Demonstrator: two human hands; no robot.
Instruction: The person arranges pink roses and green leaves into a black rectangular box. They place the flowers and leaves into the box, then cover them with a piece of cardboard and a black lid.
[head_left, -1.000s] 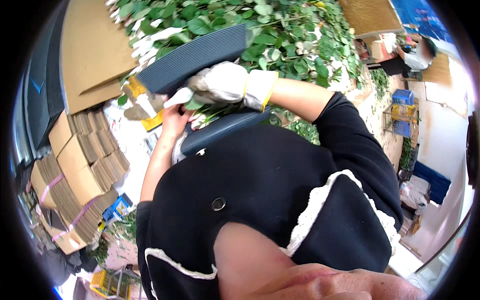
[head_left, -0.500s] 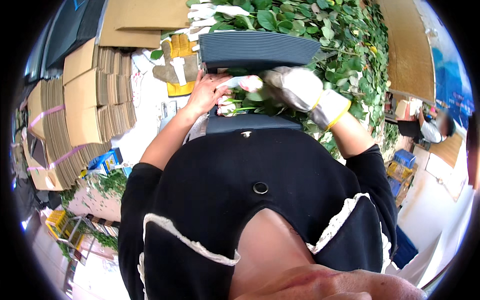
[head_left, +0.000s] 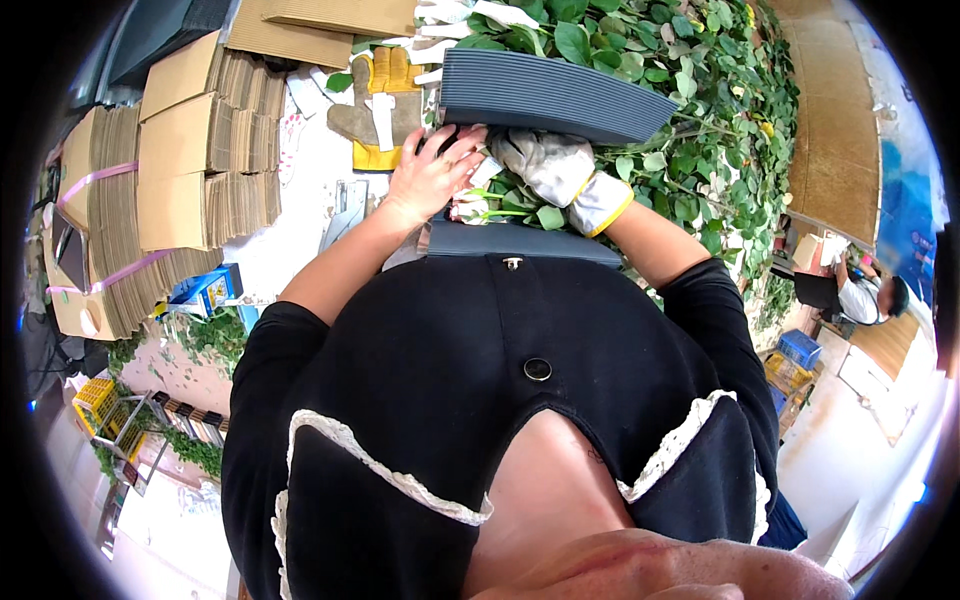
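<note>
Lying fanned near the flower heads, the fingers of the bare left hand (head_left: 437,178) were slightly spread; whether they gripped anything could not be told. Just to its right, the right hand (head_left: 548,165), in a pale glove with a yellow hem, curled among stems and leaves, its exact hold hidden. Pale roses (head_left: 467,208) lay by the left hand, between a dark ribbed sheet (head_left: 555,95) and a smooth dark panel (head_left: 515,241) near the tabletop's (head_left: 300,215) front edge, close to the person's torso. A brown-and-yellow work glove (head_left: 378,118) rested beyond the left hand. Folded cardboard (head_left: 205,180) stood stacked toward the left edge, and leafy stems (head_left: 715,140) were heaped toward the right edge.
</note>
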